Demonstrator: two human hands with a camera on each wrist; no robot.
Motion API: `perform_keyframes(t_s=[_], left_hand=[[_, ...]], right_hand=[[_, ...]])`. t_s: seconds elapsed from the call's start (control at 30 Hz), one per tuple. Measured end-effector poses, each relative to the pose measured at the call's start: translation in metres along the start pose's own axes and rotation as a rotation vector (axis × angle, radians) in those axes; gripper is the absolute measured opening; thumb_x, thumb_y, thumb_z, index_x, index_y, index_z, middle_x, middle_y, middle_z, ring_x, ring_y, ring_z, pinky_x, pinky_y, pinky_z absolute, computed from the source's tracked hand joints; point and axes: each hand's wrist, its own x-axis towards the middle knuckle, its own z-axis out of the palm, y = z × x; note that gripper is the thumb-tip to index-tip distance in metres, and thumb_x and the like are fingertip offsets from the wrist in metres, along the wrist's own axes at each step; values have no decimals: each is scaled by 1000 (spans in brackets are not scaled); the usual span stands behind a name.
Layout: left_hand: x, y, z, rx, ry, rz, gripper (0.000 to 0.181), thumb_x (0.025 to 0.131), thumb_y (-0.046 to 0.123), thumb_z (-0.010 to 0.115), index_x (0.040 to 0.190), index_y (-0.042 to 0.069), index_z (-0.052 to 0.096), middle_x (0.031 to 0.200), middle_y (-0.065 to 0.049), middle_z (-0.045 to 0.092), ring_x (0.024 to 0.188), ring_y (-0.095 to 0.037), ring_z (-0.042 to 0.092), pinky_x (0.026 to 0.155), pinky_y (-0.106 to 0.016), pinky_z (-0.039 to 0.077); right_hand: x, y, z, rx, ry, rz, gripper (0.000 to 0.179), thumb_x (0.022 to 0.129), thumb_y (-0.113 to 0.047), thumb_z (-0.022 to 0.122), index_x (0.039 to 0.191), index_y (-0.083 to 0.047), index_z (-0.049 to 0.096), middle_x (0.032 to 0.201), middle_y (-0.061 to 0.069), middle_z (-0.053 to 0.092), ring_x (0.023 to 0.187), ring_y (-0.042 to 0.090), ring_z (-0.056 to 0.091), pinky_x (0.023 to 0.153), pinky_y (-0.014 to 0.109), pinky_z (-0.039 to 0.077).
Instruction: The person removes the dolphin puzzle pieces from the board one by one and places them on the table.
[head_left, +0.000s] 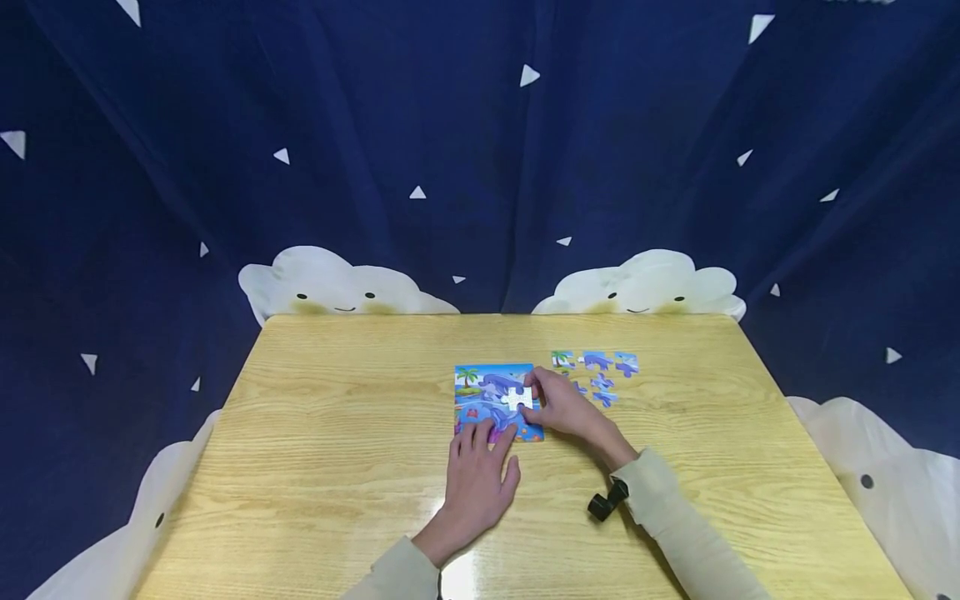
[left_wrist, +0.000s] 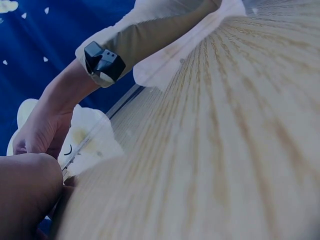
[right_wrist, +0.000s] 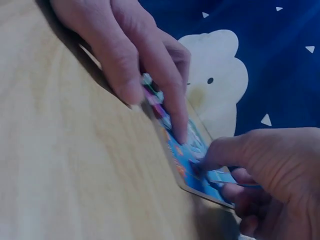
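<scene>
A dolphin jigsaw puzzle (head_left: 468, 396) lies flat on the table, with a white, piece-shaped gap (head_left: 517, 399) right of its middle. My left hand (head_left: 477, 479) rests on its near edge, fingers extended over the picture. At the right side of the gap is my right hand (head_left: 567, 406), thumb and fingers bent together. The right wrist view shows this hand (right_wrist: 280, 170) pinching a thin puzzle piece (right_wrist: 221, 177) close over the board, mostly covered by the fingers. Left fingertips touch the picture there, just beside the right thumb.
Several loose puzzle pieces (head_left: 597, 361) lie right of the puzzle, some partly behind the right hand. A black wrist device (head_left: 608, 501) sits at the right cuff. The wooden table (head_left: 337, 425) ends at a dark blue curtain (head_left: 480, 167) with white clouds.
</scene>
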Motion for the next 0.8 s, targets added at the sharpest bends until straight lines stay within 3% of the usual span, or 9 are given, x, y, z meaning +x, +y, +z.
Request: perform_keyframes(t_s=[0.3,0.57,0.8], left_hand=[[1,-1,-1,7,-4,-6,51,101,39,52,151,28,57,138,-9,53,128,-33,45,106,-50,36],[0,0,0,-8,7,-7,51,100,38,54,150,27,58,137,-9,52,128,-33,45,107,-51,35],[-1,1,-1,-18,54,9,50,98,37,57,147,25,61,134,-10,54,125,-33,46,105,-51,36]], right_hand=[[1,-6,7,-78,91,38,37,75,-16,86,105,-5,67,86,2,60,74,13,50,69,30,44],[-2,0,12,-83,192,-45,36,71,-18,85,102,-6,71,83,0,63,72,12,53,66,29,46],[-8,11,7,-57,267,-80,36,70,-18,85,103,-8,72,86,-2,64,80,16,53,71,30,44]])
